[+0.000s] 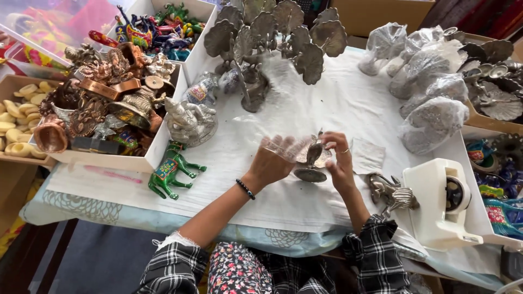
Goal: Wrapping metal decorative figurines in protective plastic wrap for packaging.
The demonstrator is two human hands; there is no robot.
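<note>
From the head camera, the left hand [271, 161] and the right hand [339, 160] are both closed around a small metal peacock figure [312, 159] and the clear wrap about it, held between them just above the white cloth [305, 109]. Just right of the right hand lies another metal figure [389, 193], with a white tape dispenser [441, 201] beyond it. Left of the left hand stands a green toy horse [170, 171]. Beyond both hands stand more metal peacocks [272, 32].
</note>
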